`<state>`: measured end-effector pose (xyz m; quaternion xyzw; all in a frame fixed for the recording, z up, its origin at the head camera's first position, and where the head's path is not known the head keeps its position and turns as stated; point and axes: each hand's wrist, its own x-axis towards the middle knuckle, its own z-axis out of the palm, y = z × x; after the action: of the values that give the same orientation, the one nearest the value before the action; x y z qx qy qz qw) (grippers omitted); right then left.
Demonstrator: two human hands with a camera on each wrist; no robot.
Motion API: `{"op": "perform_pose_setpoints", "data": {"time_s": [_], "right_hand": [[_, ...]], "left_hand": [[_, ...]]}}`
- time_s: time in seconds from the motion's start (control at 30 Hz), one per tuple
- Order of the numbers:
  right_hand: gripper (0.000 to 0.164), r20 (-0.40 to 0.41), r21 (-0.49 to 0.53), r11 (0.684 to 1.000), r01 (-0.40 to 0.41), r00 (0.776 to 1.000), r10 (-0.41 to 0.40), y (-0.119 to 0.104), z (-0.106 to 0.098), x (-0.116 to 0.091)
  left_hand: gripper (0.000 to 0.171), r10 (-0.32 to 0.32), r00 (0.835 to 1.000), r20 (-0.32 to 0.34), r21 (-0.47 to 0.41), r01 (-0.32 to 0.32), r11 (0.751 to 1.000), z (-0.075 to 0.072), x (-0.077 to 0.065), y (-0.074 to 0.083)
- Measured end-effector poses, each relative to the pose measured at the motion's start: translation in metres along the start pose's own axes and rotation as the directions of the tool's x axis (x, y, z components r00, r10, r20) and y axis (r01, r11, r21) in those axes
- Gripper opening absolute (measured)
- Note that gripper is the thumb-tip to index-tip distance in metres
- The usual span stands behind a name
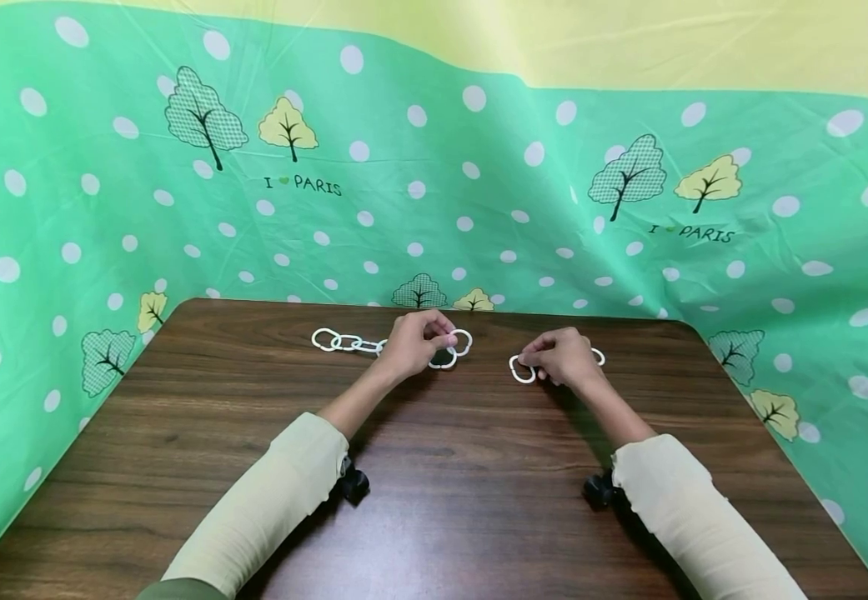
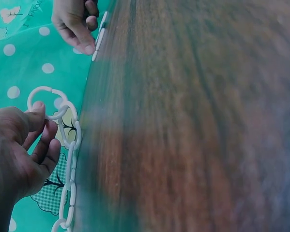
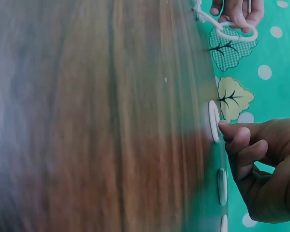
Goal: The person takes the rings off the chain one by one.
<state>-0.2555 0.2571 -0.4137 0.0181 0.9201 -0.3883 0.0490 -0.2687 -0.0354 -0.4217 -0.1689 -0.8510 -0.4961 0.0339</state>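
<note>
two hands, both gripping: the left hand pinches the end link of a white chain between thumb and fingers, and the right hand, fingers curled, pinches the rim of a loose link. all of it is near the 12 o'clock edge of the table. the chain trails from the left hand toward 9 o'clock; the loose link sits at about 4 o'clock from the end link, near but apart. spares lie at 3 o'clock from the right hand.

the links look like smooth, hard plastic, so each should feel very light and stiff, with perhaps a little spring, while the chain as a whole will go slack and swivel at every joint. a split shows in the end link in the left wrist view; it is probably the weak spot, so pressure should be gentle there. the left hand's hold, at about 9 o'clock on the ring, leaves the 3 o'clock side bare, which seems a good place. the loose link is best taken near 1 o'clock, as now, by fingertips across the thin rim; a slick surface could let it twist or skid if squeezed unevenly.
</note>
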Motion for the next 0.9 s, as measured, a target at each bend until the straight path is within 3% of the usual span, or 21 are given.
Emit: {"op": "perform_pose_setpoints", "data": {"time_s": [0.23, 0.47, 0.63, 0.9], "right_hand": [[0.022, 0.001, 0.038, 0.998, 0.055, 0.998, -0.056, -0.012, 0.009, -0.004], [0.032, 0.095, 0.233, 0.973, 0.001, 0.995, -0.024, -0.028, 0.024, -0.005], [0.041, 0.191, 0.366, 0.927, -0.086, 0.982, 0.015, -0.037, 0.035, -0.006], [0.042, 0.275, 0.552, 0.814, -0.181, 0.961, 0.027, -0.049, 0.048, -0.004]], "left_hand": [[0.009, 0.004, 1.000, 0.003, -0.004, -0.004, 1.000, 0.003, -0.001, -0.001], [0.009, 0.019, 1.000, -0.005, -0.005, -0.019, 1.000, 0.005, -0.002, 0.000], [0.009, 0.039, 0.999, 0.003, 0.014, -0.039, 0.999, 0.006, -0.002, 0.001], [0.010, 0.085, 0.996, 0.024, 0.037, -0.086, 0.996, 0.007, -0.004, 0.001]]}}
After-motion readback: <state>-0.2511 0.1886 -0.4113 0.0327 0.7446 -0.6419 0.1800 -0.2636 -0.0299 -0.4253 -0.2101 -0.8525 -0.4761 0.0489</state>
